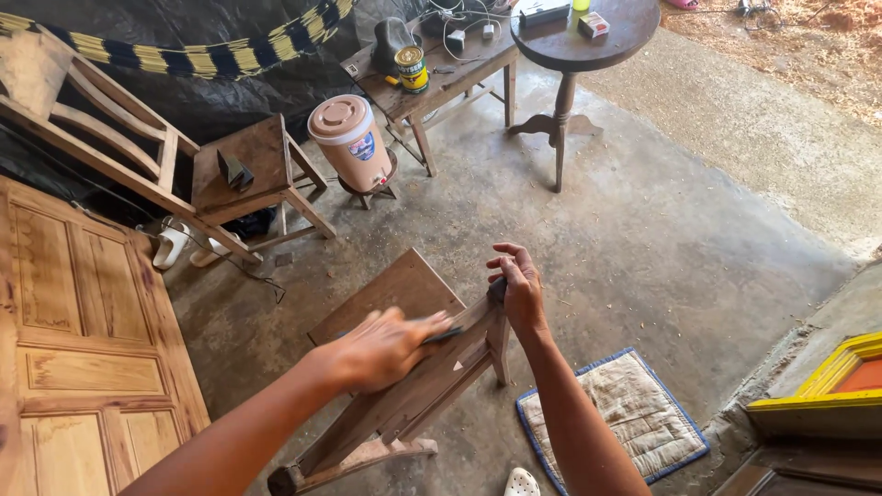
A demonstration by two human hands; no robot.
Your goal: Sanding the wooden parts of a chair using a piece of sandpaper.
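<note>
Wooden piece: brown, unfinished small wooden stool [404, 390] lay tipped on its side on the grey concrete floor [661, 239], its legs slanting up toward the person, apparently so a leg faced up for rubbing.
Left hand: left hand [384, 347], blurred, pressed flat on the upper leg, fingers together over a thin dark sheet, probably sandpaper [443, 334], which poked out beyond the fingertips.
Right hand: right hand [520, 287] curled over the raised end of the stool, fingers closed on it, seemingly to steady it against the rubbing.
Near the knees: quilted beige mat with blue edging [634, 418] lay just beside the stool on the floor.
Left edge: pale panelled wooden door [87, 358] lay flat.
Further off: pink lidded plastic water cooler [354, 142] stood on a low stand, well apart, beside a round dark pedestal counter [574, 46].
</note>
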